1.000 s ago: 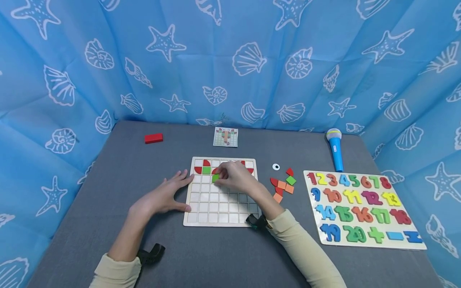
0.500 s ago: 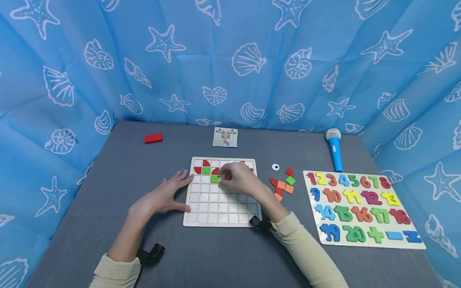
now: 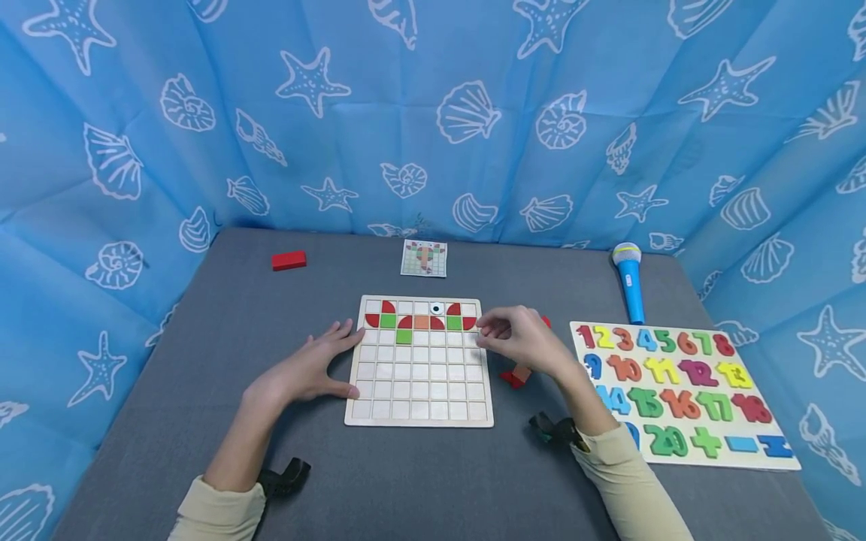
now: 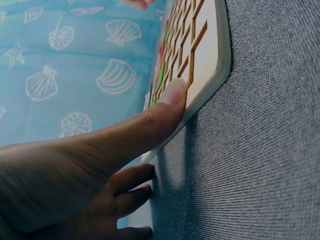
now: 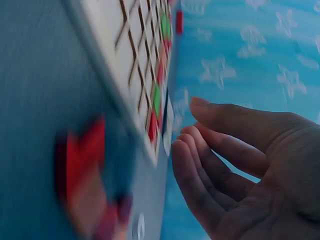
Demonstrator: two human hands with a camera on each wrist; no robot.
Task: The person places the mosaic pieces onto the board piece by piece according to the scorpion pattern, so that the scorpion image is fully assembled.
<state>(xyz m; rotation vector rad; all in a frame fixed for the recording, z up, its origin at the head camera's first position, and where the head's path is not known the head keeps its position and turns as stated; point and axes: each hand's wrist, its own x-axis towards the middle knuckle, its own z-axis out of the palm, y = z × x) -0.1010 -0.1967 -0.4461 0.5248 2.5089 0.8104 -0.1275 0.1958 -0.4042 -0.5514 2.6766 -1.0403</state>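
Observation:
A white wooden grid board carries red quarter-round, green square and orange square tiles in its upper rows, plus a round eye tile. One green tile sits in the third row. My left hand lies at the board's left edge, fingers spread, its thumb resting on the rim. Just off the board's right edge hovers my right hand, fingers loosely bent with nothing between thumb and fingertips. Loose red and orange pieces lie partly hidden beneath it.
A small pattern card lies behind the board, with a red block farther left. To the right are a number puzzle board, partly covered by the right forearm, and a blue toy microphone. A blue shell-print curtain encloses the table.
The green tile was set into the third-row cell and let go. My right hand has moved right, off the board, uncovering the orange and eye tiles. My left hand has stayed put.

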